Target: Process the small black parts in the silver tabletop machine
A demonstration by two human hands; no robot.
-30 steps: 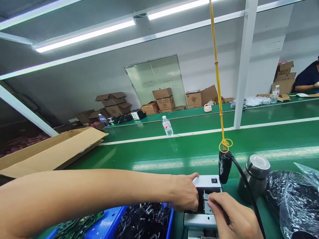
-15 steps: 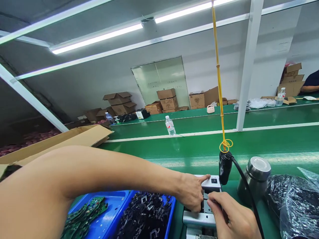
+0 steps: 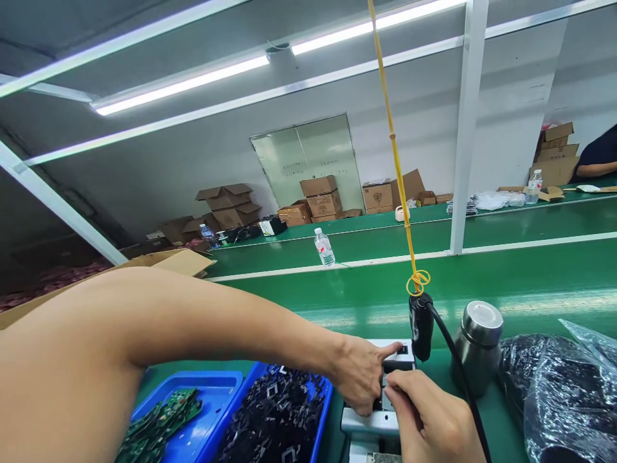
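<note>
Metal fixture (image 3: pixel 373 421), lower centre of frame: left hand (image 3: pixel 359 379) pinches small part into slot, forefinger stretched over top; right hand (image 3: pixel 429 424) curled around same part (grip partly hidden). Seating step, judging; next needs firm, square press. Hanging driver (image 3: pixel 420 325) just beside.

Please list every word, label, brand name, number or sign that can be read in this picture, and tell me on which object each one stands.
None can be read.
Glass panel on the far wall: faint lines of writing, too blurred.
Cardboard boxes: printed marks, too small.
Water bottle: red and white label, illegible.
Metal fixture by the left hand and right hand: small dark marking, unreadable.
</note>
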